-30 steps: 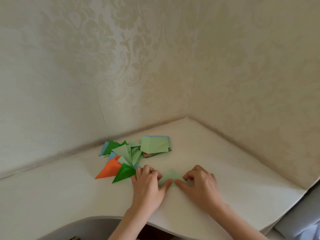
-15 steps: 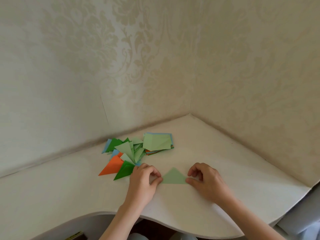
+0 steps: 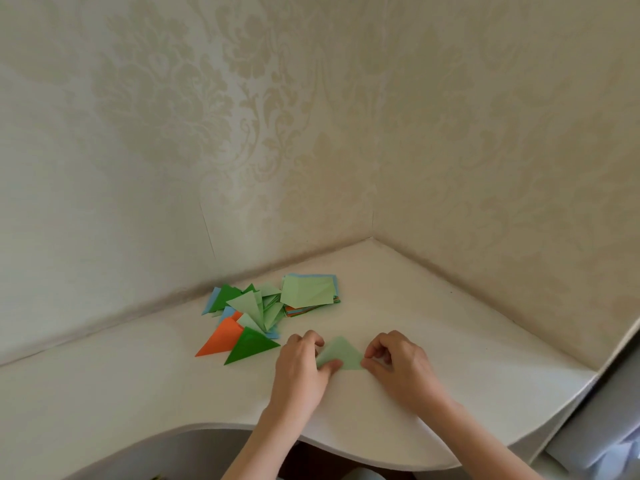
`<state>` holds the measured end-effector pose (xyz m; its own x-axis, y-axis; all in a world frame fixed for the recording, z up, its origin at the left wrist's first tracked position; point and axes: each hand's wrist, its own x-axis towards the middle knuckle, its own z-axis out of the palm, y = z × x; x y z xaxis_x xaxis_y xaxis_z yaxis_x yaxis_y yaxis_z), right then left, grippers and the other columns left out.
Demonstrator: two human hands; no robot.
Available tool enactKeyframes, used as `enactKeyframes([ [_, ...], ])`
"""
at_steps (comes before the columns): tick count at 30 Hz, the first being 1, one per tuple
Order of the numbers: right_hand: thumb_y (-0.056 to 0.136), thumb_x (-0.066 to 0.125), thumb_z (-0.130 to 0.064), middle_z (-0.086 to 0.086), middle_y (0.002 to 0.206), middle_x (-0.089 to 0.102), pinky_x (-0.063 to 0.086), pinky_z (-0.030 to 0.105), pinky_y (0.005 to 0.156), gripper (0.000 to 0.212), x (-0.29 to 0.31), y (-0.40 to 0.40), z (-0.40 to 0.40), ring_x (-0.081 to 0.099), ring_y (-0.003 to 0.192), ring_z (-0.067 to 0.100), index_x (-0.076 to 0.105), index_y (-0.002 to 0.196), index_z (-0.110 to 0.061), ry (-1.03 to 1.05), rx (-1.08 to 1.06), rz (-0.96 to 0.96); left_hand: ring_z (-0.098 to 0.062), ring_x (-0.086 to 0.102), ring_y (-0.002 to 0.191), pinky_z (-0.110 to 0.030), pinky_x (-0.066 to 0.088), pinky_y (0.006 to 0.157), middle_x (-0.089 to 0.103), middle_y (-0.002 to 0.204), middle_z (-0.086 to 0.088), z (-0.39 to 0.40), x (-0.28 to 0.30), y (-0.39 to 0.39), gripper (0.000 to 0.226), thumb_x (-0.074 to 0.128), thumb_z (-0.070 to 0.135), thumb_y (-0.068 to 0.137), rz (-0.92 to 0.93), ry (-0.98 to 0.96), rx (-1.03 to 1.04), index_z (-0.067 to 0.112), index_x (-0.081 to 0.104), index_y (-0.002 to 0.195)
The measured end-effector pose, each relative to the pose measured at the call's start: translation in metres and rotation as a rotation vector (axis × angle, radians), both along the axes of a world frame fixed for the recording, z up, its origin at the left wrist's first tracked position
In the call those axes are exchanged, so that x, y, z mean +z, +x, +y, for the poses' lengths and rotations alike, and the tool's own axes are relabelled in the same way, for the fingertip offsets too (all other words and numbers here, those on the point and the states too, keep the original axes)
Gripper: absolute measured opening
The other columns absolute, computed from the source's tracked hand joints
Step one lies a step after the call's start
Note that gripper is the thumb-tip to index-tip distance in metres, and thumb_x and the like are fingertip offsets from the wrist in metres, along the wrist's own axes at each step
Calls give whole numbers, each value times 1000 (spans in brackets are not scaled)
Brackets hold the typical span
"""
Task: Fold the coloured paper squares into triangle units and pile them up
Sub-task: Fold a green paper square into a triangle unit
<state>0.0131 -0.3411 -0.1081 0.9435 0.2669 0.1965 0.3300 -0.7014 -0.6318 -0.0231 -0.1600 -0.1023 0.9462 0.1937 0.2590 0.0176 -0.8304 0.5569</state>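
One view only, worn on the person's head, looking forward and down into a wallpapered corner. The white counter (image 3: 450,341) fills the lower half, its curved near edge low in frame. The wide lens bends the walls. Both forearms rise from the bottom edge, close to the camera, while the far corner sits mid-frame.

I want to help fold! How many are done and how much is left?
Done: a loose pile of folded triangles, green, pale green, blue and an orange one, lies on the table. In hand: the left hand and right hand pinch a pale green triangle by its corners. Left: a stack of unfolded squares waits behind; its count cannot be told.
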Motion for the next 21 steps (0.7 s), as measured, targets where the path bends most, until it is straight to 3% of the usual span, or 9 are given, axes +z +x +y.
enactKeyframes([
  [6, 72, 77, -28, -13, 81, 58, 40, 16, 59, 22, 16, 12, 6, 51, 64, 3, 57, 72, -36, 82, -26, -1, -9, 53, 80, -15, 32, 58, 60, 84, 12, 7, -1, -5, 12, 67, 30, 85, -65, -100, -41, 33, 61, 96],
  [9, 78, 72, -25, -15, 88, 53, 42, 20, 63, 16, 24, 27, 19, 51, 68, 3, 62, 85, -35, 76, -51, -141, -10, 54, 77, -14, 30, 54, 61, 82, 10, 30, 0, -11, 11, 66, 28, 86, -124, -120, -2, 30, 59, 94],
  [14, 80, 69, -16, -6, 109, 49, 47, 34, 76, 34, 25, 56, 46, 55, 87, 16, 64, 110, -30, -84, -31, -289, -11, 54, 85, -15, 31, 59, 60, 90, 3, 80, 2, -22, 19, 67, 28, 85, -106, -118, 104, 27, 59, 102],
  [17, 73, 76, -14, 0, 108, 52, 44, 34, 74, 37, 18, 68, 61, 56, 90, 21, 67, 108, -26, -161, -16, -369, -10, 54, 77, -15, 30, 56, 61, 85, 5, 99, -3, -28, 22, 69, 29, 83, -66, -106, 133, 31, 49, 93],
  [21, 68, 82, -17, -1, 98, 55, 41, 33, 66, 28, 11, 75, 72, 58, 81, 22, 73, 93, -25, -141, -18, -459, -7, 51, 71, -15, 31, 55, 55, 75, 9, 109, -3, -33, 29, 73, 25, 79, -97, -71, 167, 29, 46, 86],
])
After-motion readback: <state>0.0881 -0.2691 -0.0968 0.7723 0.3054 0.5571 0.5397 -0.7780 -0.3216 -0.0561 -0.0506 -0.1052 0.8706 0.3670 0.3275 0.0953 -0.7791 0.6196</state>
